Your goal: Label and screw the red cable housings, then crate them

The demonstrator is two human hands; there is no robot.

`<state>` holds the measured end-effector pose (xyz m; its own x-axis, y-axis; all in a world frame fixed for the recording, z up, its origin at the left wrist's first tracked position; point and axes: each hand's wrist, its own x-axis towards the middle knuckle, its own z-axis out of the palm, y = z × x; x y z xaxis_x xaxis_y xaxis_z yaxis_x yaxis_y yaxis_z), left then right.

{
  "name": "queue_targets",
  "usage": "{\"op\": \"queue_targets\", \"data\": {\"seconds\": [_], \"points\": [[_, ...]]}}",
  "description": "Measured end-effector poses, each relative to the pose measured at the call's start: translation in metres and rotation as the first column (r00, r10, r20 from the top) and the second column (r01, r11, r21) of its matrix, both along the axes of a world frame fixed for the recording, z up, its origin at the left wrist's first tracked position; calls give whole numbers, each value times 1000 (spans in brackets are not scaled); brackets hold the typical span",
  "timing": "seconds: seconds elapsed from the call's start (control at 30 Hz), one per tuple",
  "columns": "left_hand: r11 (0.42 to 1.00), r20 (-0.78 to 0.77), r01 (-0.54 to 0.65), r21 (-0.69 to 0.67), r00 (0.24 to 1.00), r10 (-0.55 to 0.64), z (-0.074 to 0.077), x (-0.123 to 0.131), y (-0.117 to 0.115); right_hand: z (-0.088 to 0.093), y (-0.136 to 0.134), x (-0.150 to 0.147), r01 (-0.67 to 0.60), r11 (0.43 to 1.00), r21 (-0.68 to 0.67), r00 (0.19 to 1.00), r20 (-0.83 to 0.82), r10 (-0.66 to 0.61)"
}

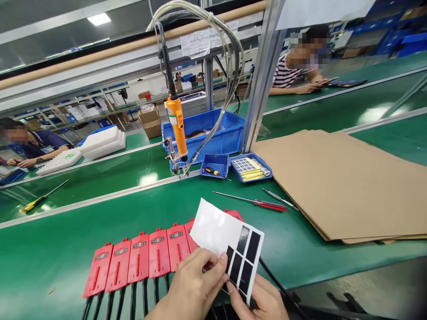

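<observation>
My left hand (191,286) pinches the lower edge of a white sticker sheet (216,231) that carries several black rectangular stickers (245,258) at its right end. My right hand (263,300) is under the sheet's lower right corner, its fingers closed on the sheet by the black stickers. The sheet is held tilted above a row of several red plastic tags (140,260) with small black displays. The tags lie side by side on the green table (60,249), and black cables run from them toward me.
A stack of brown cardboard sheets (343,182) lies right. A red-handled screwdriver (263,203) and tweezers (278,198) lie behind the tags. An orange electric screwdriver (176,129) hangs over blue bins (230,135) and small trays (216,165). Two other people work at the far benches.
</observation>
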<state>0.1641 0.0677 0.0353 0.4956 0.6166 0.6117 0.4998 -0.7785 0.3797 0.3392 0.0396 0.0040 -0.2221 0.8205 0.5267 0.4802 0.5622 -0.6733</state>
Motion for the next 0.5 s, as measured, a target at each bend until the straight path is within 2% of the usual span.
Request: {"op": "queue_targets", "data": {"seconds": [0.1,0.2,0.3,0.37,0.4,0.47,0.5], "points": [[999,-21,26,-19,999,-26,0,4,2,3,5,1,24,995,102,1000,-23,-21],[996,45,56,-77,998,-52,0,11,5,5,10,1,59,984,170,997,-62,-49],[968,208,88,-236,977,-39,5,14,17,3,17,8,125,986,114,988,-107,-113],[929,292,81,-360,956,30,10,9,32,0,23,17,227,973,-29,958,-171,-229],[922,298,46,-385,952,77,10,5,41,-2,26,24,294,946,-136,923,-217,-318],[939,236,-57,-339,961,144,6,-5,60,-6,35,38,397,840,-370,786,-337,-519],[950,179,-103,-295,971,161,1,-10,69,-8,40,44,401,786,-471,693,-406,-596]]}}
